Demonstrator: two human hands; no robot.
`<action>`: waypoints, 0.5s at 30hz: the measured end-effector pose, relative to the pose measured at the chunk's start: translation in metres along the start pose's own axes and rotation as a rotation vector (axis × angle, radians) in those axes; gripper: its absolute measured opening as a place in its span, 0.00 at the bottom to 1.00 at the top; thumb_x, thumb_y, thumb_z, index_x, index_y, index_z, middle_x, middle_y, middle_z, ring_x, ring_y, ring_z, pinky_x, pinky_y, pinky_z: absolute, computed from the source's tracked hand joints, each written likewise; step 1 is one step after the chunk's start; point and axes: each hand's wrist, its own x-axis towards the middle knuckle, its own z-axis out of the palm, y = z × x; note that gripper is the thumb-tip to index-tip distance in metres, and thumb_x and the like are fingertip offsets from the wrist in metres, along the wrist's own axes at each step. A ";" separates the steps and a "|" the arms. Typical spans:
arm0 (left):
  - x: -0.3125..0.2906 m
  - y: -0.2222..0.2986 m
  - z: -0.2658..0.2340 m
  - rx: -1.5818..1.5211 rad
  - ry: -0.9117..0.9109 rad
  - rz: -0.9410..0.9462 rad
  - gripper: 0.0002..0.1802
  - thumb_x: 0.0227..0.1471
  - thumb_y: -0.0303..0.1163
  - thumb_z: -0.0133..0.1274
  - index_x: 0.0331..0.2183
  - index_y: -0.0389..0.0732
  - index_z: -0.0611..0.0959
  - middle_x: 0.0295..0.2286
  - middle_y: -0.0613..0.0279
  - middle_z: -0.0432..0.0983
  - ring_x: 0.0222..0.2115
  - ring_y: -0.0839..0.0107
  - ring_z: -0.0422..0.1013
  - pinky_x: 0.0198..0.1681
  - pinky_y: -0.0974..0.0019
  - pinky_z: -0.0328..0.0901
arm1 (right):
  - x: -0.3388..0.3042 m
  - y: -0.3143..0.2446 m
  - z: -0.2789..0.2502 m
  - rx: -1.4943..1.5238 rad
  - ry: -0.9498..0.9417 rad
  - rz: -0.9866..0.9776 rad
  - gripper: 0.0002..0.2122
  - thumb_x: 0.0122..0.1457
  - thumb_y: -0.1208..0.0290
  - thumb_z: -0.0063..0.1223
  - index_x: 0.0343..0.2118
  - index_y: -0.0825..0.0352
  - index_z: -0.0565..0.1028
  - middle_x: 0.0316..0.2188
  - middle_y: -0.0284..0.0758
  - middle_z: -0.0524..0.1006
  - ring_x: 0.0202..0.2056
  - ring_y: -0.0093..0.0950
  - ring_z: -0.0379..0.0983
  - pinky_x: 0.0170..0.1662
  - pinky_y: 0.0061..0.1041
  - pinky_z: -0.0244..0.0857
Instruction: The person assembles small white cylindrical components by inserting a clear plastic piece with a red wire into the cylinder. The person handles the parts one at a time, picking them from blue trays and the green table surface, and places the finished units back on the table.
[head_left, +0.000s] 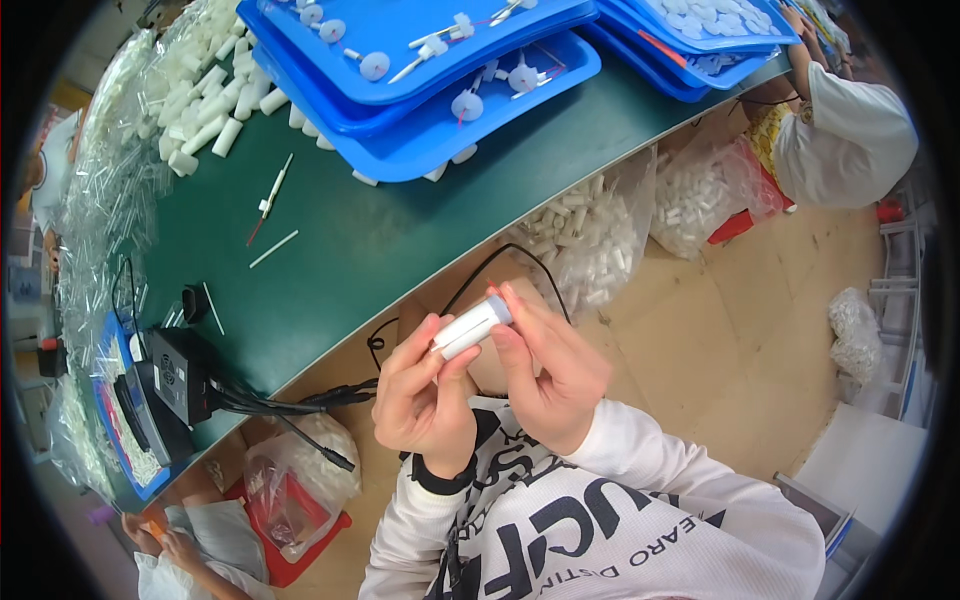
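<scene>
Both hands hold a short white plastic tube [463, 331] in front of my chest, just off the table's near edge. My left hand [428, 405] is closed with thumb and fingers around the tube's lower left end. At the other end, my right hand [548, 372] pinches a pale grey-blue cap [499, 309], which sits on the tube's end. A thin dark line runs along the tube's side. What lies inside the tube is hidden. On the green table [330, 270] lie a thin white stick [273, 249] and a white stick with a red wire [270, 200].
Blue trays [400, 165] with white discs and wired parts are stacked at the table's back. White tubes [205, 110] pile at the far left. A black box with cables [180, 375] stands left. Bags of white parts [590, 235] sit below the edge. Co-workers [845, 135] are at right and lower left.
</scene>
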 end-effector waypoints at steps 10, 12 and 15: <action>0.002 0.005 -0.002 0.115 -0.515 0.046 0.35 0.36 0.17 0.60 0.47 0.34 0.61 0.44 0.41 0.66 0.46 0.55 0.66 0.50 0.59 0.61 | -0.004 0.038 -0.040 0.867 -0.086 0.787 0.12 0.54 0.78 0.51 0.41 0.74 0.69 0.35 0.35 0.74 0.34 0.24 0.73 0.38 0.21 0.68; 0.008 0.013 -0.008 0.250 -0.638 0.007 0.40 0.36 0.18 0.60 0.49 0.34 0.56 0.46 0.41 0.65 0.47 0.56 0.66 0.51 0.61 0.59 | -0.001 0.069 -0.056 0.740 -0.053 0.817 0.11 0.54 0.77 0.50 0.40 0.74 0.69 0.31 0.39 0.75 0.31 0.26 0.73 0.36 0.25 0.70; 0.022 0.029 -0.027 0.277 -0.690 -0.081 0.38 0.35 0.19 0.59 0.49 0.33 0.60 0.45 0.42 0.67 0.47 0.58 0.66 0.50 0.62 0.60 | 0.021 0.128 -0.069 0.460 0.026 0.740 0.12 0.51 0.76 0.53 0.39 0.73 0.70 0.30 0.36 0.75 0.29 0.23 0.73 0.32 0.21 0.69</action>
